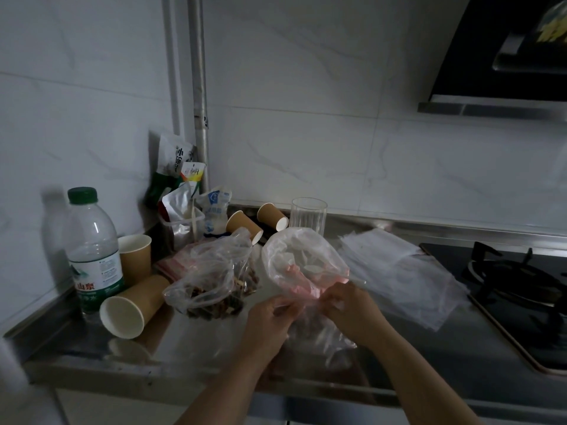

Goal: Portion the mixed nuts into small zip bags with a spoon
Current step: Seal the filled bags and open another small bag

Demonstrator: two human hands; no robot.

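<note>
**Small zip bag held at its mouth, mid-portioning**

Small zip bag (310, 329) at centre front of the steel counter (199, 342), clear film, dark contents faintly visible in its lower part, probably nuts; pink zip strip at the top edge. Pinched at that strip from both sides: left hand (270, 317) gripping the left end, right hand (349, 308) gripping the right end, fingers curled on the film. Held this way, in all likelihood, either to spread the mouth for filling or to press the seal closed; which of the two not discernible. No spoon identifiable in the dim light.

Just behind the hands, a larger clear bag (303, 259) standing open, mouth toward the camera, pale pink material inside. To its left, the bag of mixed nuts (211, 283), crumpled clear plastic, brown pieces pooled at the bottom, kept within easy reach of the left hand.

To the right, a stack of flat empty bags (399, 271), close to hand as supply, beside the gas hob (515, 289). Behind, a ribbed glass (308, 216); at left, paper cups (129, 305), some toppled, a water bottle (92, 256) and snack pouches (178, 167) against the tiled wall.
</note>
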